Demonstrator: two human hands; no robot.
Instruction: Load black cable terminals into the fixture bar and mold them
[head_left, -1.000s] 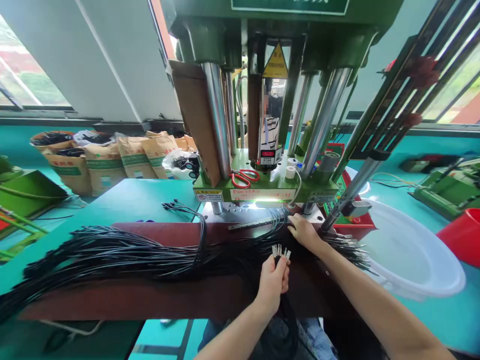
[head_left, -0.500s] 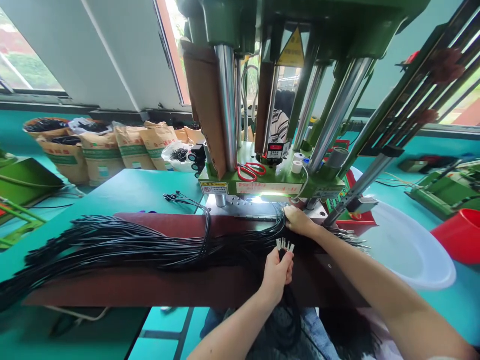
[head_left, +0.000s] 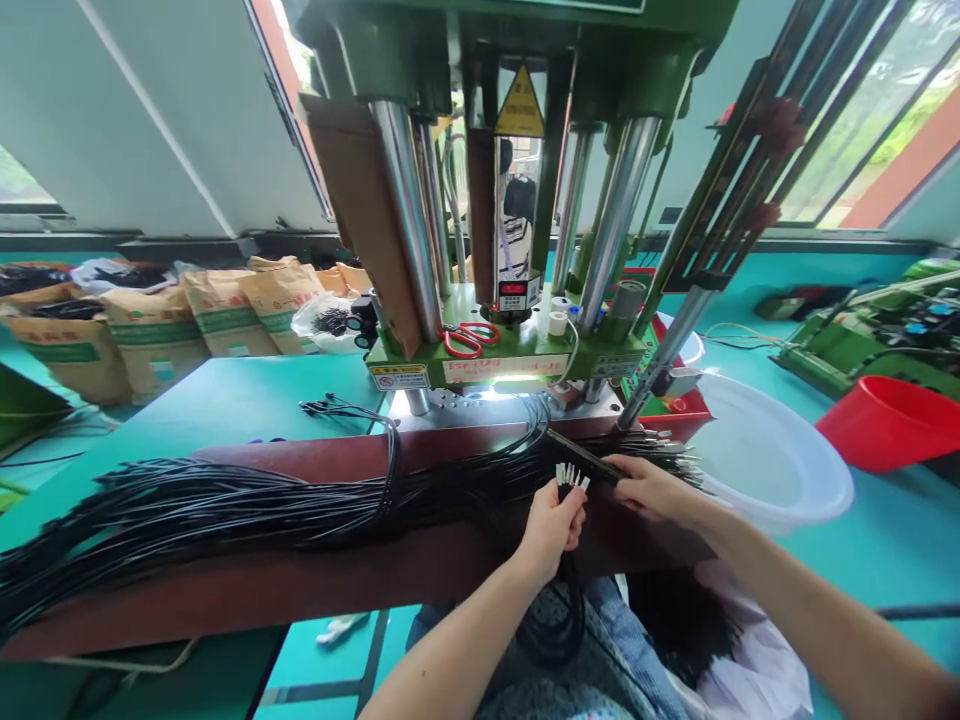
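My left hand (head_left: 553,525) is closed around a bunch of black cables, with their silvery metal plugs (head_left: 571,477) pointing up above the fingers. The cables' lower lengths hang in a loop (head_left: 559,635) over my lap. To the right, my right hand (head_left: 649,488) grips one end of a long, thin dark bar (head_left: 577,452). Its far end reaches toward the cables at the front of the press; exactly what the bar is I cannot tell. A thick bundle of black cables (head_left: 247,505) lies along the dark red board (head_left: 300,585), with metal ends (head_left: 679,455) showing at its right.
A green press (head_left: 480,372) with steel columns stands just beyond the board. Red-handled scissors (head_left: 471,338) lie on it. At right are a large white basin (head_left: 780,450) and a red bucket (head_left: 892,420). Paper sacks (head_left: 150,335) line the back left. A person (head_left: 519,240) is partly visible behind the press.
My right hand has drawn back from the press front toward me and right, and the dark bar now shows in it. My left hand still holds the cable bunch. The view has shifted right.
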